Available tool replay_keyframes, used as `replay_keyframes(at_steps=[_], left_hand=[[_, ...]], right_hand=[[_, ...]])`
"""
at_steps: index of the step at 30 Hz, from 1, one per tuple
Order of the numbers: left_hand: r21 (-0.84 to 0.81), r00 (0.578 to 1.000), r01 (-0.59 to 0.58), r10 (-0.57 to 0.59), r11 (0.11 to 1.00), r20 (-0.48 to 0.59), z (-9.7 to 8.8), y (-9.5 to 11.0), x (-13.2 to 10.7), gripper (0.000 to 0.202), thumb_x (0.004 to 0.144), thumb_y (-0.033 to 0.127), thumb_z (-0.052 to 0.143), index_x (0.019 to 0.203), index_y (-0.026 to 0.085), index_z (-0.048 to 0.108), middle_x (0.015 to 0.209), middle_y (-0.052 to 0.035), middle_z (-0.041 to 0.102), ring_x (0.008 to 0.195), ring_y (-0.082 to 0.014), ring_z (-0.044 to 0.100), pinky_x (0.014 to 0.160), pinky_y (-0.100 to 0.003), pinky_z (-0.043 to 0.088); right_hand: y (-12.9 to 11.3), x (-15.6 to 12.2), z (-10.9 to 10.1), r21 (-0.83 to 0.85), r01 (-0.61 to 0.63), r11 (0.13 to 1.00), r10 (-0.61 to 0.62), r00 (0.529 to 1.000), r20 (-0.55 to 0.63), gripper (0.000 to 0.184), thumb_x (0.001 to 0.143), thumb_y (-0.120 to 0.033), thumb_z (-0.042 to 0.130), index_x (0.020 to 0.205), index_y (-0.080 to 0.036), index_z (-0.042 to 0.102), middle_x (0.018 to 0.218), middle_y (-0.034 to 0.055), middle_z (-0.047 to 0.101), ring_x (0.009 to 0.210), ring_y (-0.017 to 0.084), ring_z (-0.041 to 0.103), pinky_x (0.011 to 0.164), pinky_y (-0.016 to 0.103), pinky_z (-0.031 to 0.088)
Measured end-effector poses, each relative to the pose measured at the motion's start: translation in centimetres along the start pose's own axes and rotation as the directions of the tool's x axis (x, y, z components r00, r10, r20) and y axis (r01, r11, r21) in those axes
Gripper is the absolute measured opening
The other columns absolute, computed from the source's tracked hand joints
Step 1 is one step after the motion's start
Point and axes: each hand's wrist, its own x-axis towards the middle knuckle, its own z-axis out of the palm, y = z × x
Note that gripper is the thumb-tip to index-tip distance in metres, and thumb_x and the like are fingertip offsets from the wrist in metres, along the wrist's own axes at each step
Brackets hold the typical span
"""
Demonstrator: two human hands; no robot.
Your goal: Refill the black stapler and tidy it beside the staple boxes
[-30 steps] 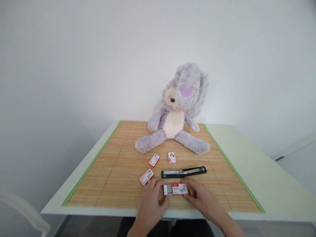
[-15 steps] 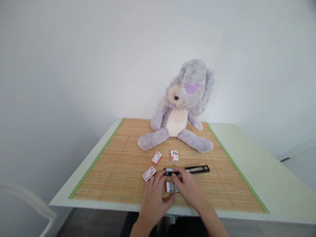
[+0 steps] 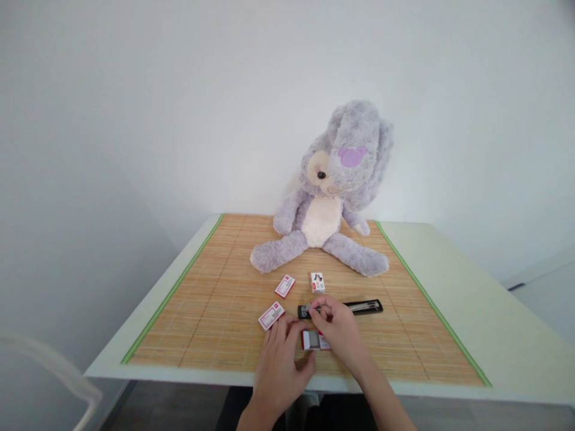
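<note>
An opened black stapler (image 3: pixel 354 307) lies flat on the bamboo mat (image 3: pixel 215 311). My right hand (image 3: pixel 338 329) hovers over its left end with thumb and fingers pinched together; what they hold is too small to make out. Just below, a partly slid-open staple box (image 3: pixel 312 340) rests on the mat. My left hand (image 3: pixel 281 365) steadies this box from the left with curled fingers.
Three other small staple boxes (image 3: pixel 271 315) (image 3: pixel 284 285) (image 3: pixel 317 282) lie on the mat behind my hands. A grey plush rabbit (image 3: pixel 335 197) sits at the back against the white wall. The pale table (image 3: pixel 485 323) extends right of the mat.
My right hand left the staple box's right end and moved up to the stapler's left end, closing into a pinch. My left hand stayed at the box.
</note>
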Motion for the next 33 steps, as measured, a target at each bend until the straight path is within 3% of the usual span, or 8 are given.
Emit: replay_keyframes(at_steps=[4,8,15,33], left_hand=[[0.018,1.000,-0.008,0.008,1.000,0.028,-0.1,0.1,0.1,0.043,0.080,0.019,0.063,0.121,0.031,0.060,0.116,-0.0020,0.060,0.115,-0.0247,0.054,0.102,-0.042,0.042],[0.031,0.999,-0.014,0.012,0.999,0.045,-0.2,0.2,0.3,0.037,0.082,0.018,0.060,0.116,0.031,0.060,0.111,-0.0022,0.061,0.111,-0.0251,0.054,0.099,-0.042,0.041],[0.018,0.999,-0.012,0.011,1.000,0.039,-0.1,0.1,0.2,0.034,0.081,0.018,0.059,0.113,0.030,0.061,0.109,-0.0032,0.062,0.108,-0.0263,0.055,0.096,-0.042,0.041],[0.029,0.999,-0.018,0.017,0.999,0.033,0.1,0.0,0.2,0.035,0.083,0.019,0.058,0.116,0.030,0.062,0.110,-0.0038,0.063,0.109,-0.0265,0.054,0.097,-0.044,0.041]], right_hand=[[-1.4,-1.8,-2.4,-0.299,0.058,0.952,-0.019,0.991,0.132,0.007,0.086,-0.023,0.061,0.086,-0.022,0.068,0.058,-0.0059,0.055,0.054,0.012,0.050,0.055,0.025,0.027],[-1.7,-2.8,-2.3,-0.434,0.098,0.895,0.010,0.971,0.239,0.011,0.084,-0.017,0.062,0.082,-0.023,0.071,0.067,-0.0023,0.065,0.061,0.013,0.055,0.058,0.025,0.027],[-1.0,-2.5,-0.9,-0.454,0.098,0.885,0.035,0.960,0.276,0.017,0.083,-0.015,0.062,0.086,-0.024,0.076,0.074,0.0001,0.069,0.066,0.015,0.059,0.060,0.024,0.030],[0.0,-2.2,-1.7,-0.376,0.127,0.918,-0.009,0.953,0.302,0.012,0.086,-0.018,0.062,0.086,-0.023,0.073,0.067,-0.0030,0.065,0.062,0.012,0.056,0.058,0.023,0.030]])
